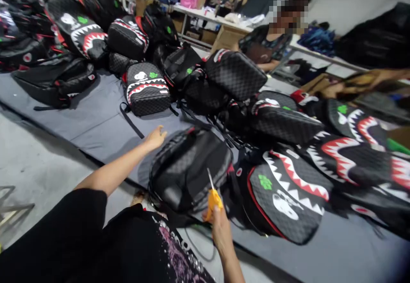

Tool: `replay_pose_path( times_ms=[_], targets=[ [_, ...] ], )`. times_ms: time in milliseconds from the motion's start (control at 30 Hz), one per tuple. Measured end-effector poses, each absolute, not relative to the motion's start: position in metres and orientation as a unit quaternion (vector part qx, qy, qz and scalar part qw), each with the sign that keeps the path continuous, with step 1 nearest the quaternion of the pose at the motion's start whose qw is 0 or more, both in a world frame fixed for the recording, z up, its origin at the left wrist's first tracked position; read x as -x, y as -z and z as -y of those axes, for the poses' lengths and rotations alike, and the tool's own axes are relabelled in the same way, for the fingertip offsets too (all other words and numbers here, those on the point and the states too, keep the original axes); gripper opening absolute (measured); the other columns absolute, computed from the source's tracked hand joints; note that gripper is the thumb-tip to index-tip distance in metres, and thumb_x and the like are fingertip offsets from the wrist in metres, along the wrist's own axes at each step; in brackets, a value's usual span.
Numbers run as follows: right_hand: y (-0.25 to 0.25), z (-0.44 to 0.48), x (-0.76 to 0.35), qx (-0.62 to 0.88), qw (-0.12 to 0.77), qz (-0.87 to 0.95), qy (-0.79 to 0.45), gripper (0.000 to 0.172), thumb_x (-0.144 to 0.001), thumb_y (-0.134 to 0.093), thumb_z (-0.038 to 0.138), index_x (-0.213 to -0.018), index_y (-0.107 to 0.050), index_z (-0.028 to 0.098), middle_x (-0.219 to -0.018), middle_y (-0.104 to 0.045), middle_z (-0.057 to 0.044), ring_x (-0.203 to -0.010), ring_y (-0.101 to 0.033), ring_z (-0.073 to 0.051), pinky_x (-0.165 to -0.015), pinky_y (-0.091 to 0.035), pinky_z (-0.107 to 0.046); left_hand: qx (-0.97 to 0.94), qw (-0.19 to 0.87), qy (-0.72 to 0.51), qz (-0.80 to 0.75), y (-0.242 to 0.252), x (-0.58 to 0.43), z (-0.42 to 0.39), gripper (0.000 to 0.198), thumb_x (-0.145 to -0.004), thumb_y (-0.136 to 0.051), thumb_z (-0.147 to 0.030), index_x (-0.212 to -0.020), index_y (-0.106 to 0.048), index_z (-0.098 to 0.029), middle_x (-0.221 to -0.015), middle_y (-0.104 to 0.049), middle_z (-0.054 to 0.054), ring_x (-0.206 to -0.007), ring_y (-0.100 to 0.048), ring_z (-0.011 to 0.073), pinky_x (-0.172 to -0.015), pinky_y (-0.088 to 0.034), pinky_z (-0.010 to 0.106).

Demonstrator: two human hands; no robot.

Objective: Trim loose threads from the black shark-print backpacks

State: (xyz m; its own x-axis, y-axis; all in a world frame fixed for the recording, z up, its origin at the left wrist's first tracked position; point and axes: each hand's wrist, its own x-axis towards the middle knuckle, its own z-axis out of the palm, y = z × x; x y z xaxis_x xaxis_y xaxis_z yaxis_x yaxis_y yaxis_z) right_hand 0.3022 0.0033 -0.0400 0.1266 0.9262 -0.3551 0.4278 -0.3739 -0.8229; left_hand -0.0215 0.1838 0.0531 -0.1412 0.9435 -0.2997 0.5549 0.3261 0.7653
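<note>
My right hand [219,225] is closed around a yellow-handled tool [214,202] with a thin, pointed metal blade, scissors by the look of it. The blade points up and away, in front of a dark checkered backpack [205,159] that lies on the table before me. Left of that backpack, my left hand [155,138] is raised with nothing in it, its fingers apart and slightly bent. It appears not to touch the bag. To the right lies another backpack [290,193] with a shark-mouth print, a green patch and red piping.
A long grey-covered table [96,121] bears many similar backpacks, heaped along its far side. Beyond it, a person [269,39] is beside another table [221,18] with boxes below. Loose straps [131,121] trail on the cover. Concrete floor [35,155] shows at left.
</note>
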Motion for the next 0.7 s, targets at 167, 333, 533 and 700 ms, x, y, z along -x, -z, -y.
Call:
replay_pose_path(
  times_ms=[167, 333, 533, 700],
  targets=[
    [0.021, -0.026, -0.267, 0.645, 0.275, 0.48, -0.527, 0.075, -0.086, -0.031, 0.082, -0.118, -0.053, 0.017, -0.081, -0.069, -0.01, -0.076, -0.071, -0.029, -0.076, -0.058, -0.043, -0.599, 0.34, -0.203, -0.696, 0.006, -0.013, -0.128, 0.104, -0.068, -0.087, -0.03, -0.156, -0.031, -0.023, -0.168, -0.009, 0.014, -0.156, -0.004, 0.0374, -0.125, -0.005, 0.06],
    [-0.021, -0.065, -0.295, 0.635, 0.223, 0.474, -0.568, 0.064, -0.089, -0.034, 0.077, -0.114, -0.049, 0.02, -0.082, -0.071, -0.009, -0.071, -0.073, -0.027, -0.072, -0.06, -0.04, -0.54, 0.349, -0.235, -0.729, 0.037, -0.024, -0.107, 0.082, -0.083, -0.069, -0.018, -0.155, -0.032, -0.01, -0.166, -0.014, 0.023, -0.156, -0.005, 0.0375, -0.125, -0.003, 0.059],
    [-0.06, -0.163, -0.301, 0.675, 0.104, 0.607, -0.406, 0.067, -0.097, -0.015, 0.069, -0.114, -0.053, 0.016, -0.076, -0.07, -0.011, -0.065, -0.072, -0.024, -0.061, -0.058, -0.033, -0.425, 0.516, -0.329, -0.667, 0.03, 0.004, -0.099, 0.037, -0.101, -0.046, -0.036, -0.13, -0.061, -0.019, -0.131, -0.068, 0.013, -0.12, -0.066, 0.0227, -0.108, -0.048, 0.038],
    [-0.046, -0.208, -0.257, 0.646, 0.001, 0.688, -0.331, 0.067, -0.1, -0.025, 0.067, -0.117, -0.061, 0.013, -0.073, -0.07, -0.01, -0.067, -0.07, -0.021, -0.061, -0.052, -0.029, -0.24, 0.641, -0.337, -0.646, 0.048, 0.047, -0.117, 0.056, -0.102, -0.036, -0.059, -0.105, -0.065, -0.011, -0.098, -0.075, 0.013, -0.079, -0.072, 0.0164, -0.076, -0.059, 0.032]
  ],
)
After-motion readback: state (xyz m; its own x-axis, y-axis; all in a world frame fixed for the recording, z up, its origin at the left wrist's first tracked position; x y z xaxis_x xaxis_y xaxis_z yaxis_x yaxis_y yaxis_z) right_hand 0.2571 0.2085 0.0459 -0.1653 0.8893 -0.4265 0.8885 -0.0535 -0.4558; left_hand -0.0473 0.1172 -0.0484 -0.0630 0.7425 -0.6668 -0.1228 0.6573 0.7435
